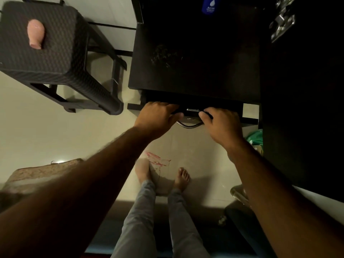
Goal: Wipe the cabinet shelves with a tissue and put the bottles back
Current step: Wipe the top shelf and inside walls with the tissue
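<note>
A dark cabinet (195,58) stands in front of me, its top dusty. Beneath its front edge a drawer front (191,109) with a curved metal handle (189,125) sticks out slightly. My left hand (158,118) grips the drawer's top edge on the left of the handle, fingers curled over it. My right hand (221,123) grips the same edge on the right. A blue bottle (210,5) stands at the back of the cabinet top. A pink bottle (35,33) lies on the dark stool (46,53) at the left. No tissue is visible.
Shiny metal objects (283,21) sit at the cabinet's far right. A green bag (256,136) lies on the floor by the right wall. My bare feet (182,178) stand on pale tiles with a pink smear (157,158). A mat (41,174) lies at the left.
</note>
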Demonstrator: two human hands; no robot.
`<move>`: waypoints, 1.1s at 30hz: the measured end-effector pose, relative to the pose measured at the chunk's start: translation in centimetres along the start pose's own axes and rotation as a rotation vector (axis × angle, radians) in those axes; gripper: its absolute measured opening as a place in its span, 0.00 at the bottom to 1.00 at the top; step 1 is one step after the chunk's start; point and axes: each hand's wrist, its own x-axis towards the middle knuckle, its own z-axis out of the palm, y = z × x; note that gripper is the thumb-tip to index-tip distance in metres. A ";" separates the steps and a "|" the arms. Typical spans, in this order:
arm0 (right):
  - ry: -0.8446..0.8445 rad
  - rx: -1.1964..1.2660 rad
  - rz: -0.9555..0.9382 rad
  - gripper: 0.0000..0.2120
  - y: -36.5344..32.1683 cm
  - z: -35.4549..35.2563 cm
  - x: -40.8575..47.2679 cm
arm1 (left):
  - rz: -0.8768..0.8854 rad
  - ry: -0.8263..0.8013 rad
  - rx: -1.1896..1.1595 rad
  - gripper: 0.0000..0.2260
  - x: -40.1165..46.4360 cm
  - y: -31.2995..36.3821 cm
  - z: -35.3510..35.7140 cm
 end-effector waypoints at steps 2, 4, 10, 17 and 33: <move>0.001 0.065 0.005 0.18 0.3 0.0 -0.3 | -0.064 -0.003 -0.026 0.14 -0.1 0.6 0.0; -0.002 0.119 0.011 0.15 0.4 0.1 -1.0 | -0.130 -0.043 -0.012 0.13 -0.3 0.9 0.2; -0.160 0.256 0.078 0.12 0.8 0.9 -3.8 | -0.229 -0.381 -0.139 0.11 -0.8 0.6 -0.3; -0.305 0.376 0.141 0.11 1.1 1.8 -7.1 | -0.225 -0.650 -0.181 0.12 -2.5 0.8 0.5; -0.291 0.541 0.194 0.12 1.6 2.3 -5.6 | -0.194 -0.615 -0.300 0.13 -4.5 1.7 1.7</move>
